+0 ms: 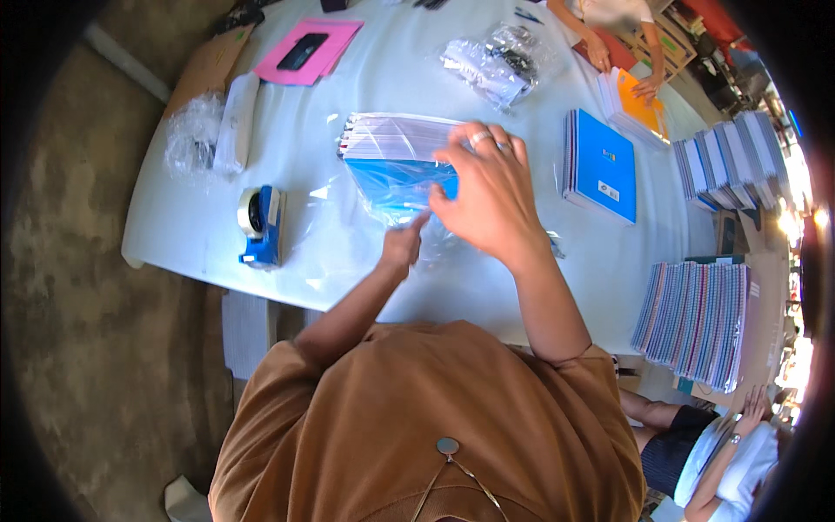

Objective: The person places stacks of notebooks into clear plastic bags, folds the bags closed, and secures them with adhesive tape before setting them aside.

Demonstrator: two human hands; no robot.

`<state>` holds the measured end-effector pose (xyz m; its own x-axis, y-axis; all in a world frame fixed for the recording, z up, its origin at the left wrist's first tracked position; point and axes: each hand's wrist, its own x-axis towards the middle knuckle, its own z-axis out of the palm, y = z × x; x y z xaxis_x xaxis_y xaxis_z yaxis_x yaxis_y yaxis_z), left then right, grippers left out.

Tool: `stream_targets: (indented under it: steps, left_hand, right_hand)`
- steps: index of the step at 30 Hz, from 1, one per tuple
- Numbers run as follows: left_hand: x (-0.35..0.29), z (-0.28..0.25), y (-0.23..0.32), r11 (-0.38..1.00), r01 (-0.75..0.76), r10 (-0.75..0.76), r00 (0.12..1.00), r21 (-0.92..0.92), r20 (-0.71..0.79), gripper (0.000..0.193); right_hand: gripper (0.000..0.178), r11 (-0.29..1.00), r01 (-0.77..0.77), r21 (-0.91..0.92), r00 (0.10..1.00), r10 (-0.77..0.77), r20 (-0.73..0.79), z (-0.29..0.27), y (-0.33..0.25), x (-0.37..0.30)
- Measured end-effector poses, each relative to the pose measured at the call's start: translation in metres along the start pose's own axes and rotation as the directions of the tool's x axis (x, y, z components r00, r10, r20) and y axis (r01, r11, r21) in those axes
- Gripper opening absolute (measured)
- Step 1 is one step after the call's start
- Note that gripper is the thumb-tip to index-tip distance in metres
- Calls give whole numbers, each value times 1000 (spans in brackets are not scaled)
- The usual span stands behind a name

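A stack of blue-covered spiral notebooks lies in a clear plastic bag on the table in front of me. My left hand is at the bag's near end, its fingers curled on the loose plastic and one digit pointing up along it. Over the right side of the stack reaches my right hand, with a ring on one finger. Its fingers are bent and apart, and the thumb points toward the plastic. Whether its fingertips touch the bag is hard to make out.
A blue tape dispenser stands at the left. Blue notebooks are stacked to the right. Beyond are crumpled plastic and a phone on pink sheets. A co-worker's hands rest on orange notebooks.
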<state>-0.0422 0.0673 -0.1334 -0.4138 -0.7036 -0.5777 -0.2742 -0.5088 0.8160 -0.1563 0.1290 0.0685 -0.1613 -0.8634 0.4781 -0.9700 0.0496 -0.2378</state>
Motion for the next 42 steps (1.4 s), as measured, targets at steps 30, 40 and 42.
stream_targets:
  steps: [30,40,42]
  left_hand:
    - [-28,-48,219,80,-971,979,119,225,168,17]
    - [-72,-103,303,218,-891,975,179,399,-133,27]
    - [-80,-106,298,357,-802,838,501,479,214,28]
  right_hand:
    - [29,689,117,715,774,388,-500,-4,72,36]
    - [30,688,675,268,664,-408,-626,-3,-17,-34]
    - [26,708,605,365,787,-461,-410,31,-23,-53]
